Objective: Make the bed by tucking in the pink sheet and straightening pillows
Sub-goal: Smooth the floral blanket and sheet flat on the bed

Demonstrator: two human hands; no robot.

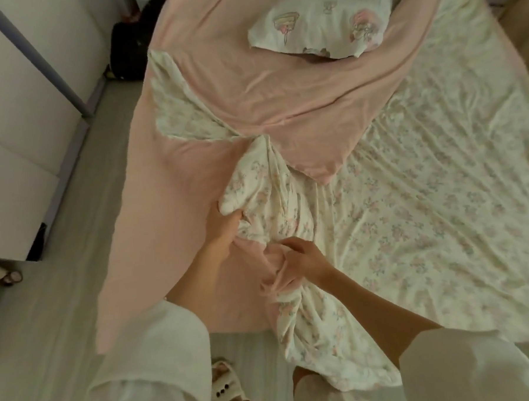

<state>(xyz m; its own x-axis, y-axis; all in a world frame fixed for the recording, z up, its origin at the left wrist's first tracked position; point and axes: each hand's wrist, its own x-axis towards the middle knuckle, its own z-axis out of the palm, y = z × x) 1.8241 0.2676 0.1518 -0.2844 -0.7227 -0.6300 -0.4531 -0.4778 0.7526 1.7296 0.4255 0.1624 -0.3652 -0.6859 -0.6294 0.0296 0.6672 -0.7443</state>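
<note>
Her left hand (225, 230) grips a bunched fold of the floral sheet (425, 192) while her right hand (303, 259) pinches the pink sheet (252, 103) at the bed's near edge, the pillow (321, 28) lying beyond on the pink.

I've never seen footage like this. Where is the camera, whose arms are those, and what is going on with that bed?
There is no machine here: a person wears one wide-angle camera on the head, so you look down along their own arms at a bed. The left hand grips a bunched fold of the floral sheet, which covers the right side of the bed. The right hand pinches gathered cloth where the pink sheet meets the floral one. The pink sheet lies crumpled over the left side and far end. A printed pillow rests on it at the far end. Below, a slippered foot stands on the floor.
</note>
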